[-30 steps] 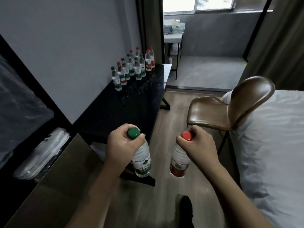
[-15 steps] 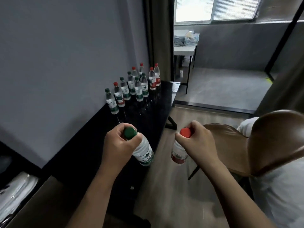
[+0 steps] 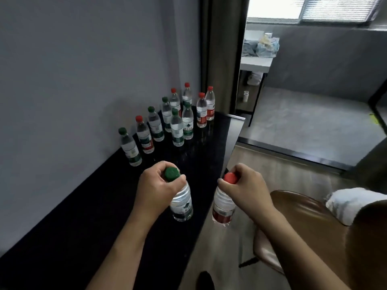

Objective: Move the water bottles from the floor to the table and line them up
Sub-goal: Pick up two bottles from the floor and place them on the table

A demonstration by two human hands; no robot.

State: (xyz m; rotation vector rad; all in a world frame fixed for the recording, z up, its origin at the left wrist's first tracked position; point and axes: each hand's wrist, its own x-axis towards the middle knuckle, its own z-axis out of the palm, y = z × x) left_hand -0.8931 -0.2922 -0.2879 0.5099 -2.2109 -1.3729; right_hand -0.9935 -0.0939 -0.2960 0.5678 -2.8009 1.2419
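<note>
My left hand (image 3: 156,188) grips a green-capped water bottle (image 3: 181,203) by its neck, hanging above the black table (image 3: 88,222). My right hand (image 3: 248,188) grips a red-capped water bottle (image 3: 223,207) the same way, just past the table's right edge, over the wooden floor. Several bottles stand on the table along the grey wall: the nearest has a green cap (image 3: 129,148), a red-capped one (image 3: 144,136) follows, and a cluster (image 3: 184,118) fills the far end.
A brown leather chair (image 3: 310,233) stands close on the right, with white bedding (image 3: 354,203) behind it. Wooden floor (image 3: 261,170) runs between table and chair. A dark curtain (image 3: 222,53) hangs past the table's end, before a grey raised area with a small white table (image 3: 255,63).
The view has advanced along the table toward the standing bottles. Both hands, each still holding its bottle, have come forward; the green-capped one is now over the tabletop.
</note>
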